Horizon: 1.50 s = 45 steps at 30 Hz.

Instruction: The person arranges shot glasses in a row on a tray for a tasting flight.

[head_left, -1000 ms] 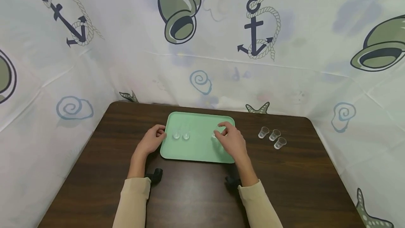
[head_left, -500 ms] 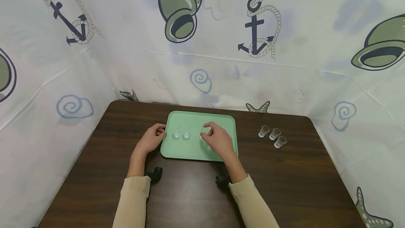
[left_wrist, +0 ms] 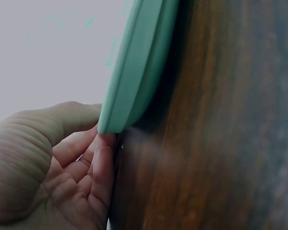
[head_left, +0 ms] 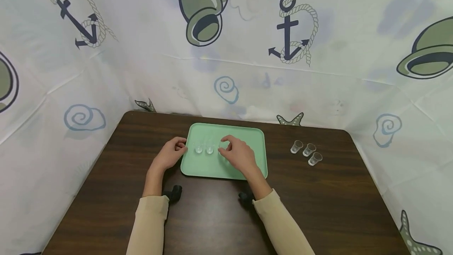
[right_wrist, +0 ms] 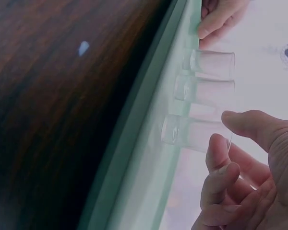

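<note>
A mint-green tray (head_left: 209, 170) lies on the table with two clear shot glasses (head_left: 210, 149) upright side by side on its left half. My right hand (head_left: 240, 156) pinches a third shot glass (right_wrist: 194, 133) near its rim, between thumb and forefinger. In the right wrist view that glass lines up beside the other two, its base low over the tray. At the tray's left edge, my left hand (head_left: 170, 153) grips the rim, the thumb (left_wrist: 79, 116) on top and the fingers curled below.
Right of the tray, three more clear shot glasses (head_left: 309, 150) stand close together on the dark wooden table (head_left: 339, 192). A patterned cloth (head_left: 247, 89) hangs behind the table and along both sides.
My right hand has moved left across the tray with the shot glass, up close to the two standing glasses. The left hand has stayed at the tray's edge.
</note>
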Each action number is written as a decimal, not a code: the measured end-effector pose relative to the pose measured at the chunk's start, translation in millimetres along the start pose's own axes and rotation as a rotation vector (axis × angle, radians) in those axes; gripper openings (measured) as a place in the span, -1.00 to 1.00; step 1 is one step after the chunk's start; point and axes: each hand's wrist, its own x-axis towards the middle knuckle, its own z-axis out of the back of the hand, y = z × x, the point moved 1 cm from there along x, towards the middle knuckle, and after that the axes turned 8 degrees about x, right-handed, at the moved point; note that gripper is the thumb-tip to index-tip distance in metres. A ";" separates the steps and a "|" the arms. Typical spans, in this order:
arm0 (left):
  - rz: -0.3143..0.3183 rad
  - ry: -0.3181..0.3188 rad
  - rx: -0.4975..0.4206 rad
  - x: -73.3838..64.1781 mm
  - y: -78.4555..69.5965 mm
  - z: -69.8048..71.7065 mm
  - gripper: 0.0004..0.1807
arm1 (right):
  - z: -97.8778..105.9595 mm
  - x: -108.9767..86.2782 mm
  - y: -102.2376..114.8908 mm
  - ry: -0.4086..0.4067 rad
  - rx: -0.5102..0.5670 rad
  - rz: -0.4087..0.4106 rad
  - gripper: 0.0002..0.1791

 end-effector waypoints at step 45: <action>-0.006 0.037 0.038 2.1 -7.2 -1.0 -0.46 | 56.8 -25.0 -46.5 -0.062 0.069 -0.095 -0.43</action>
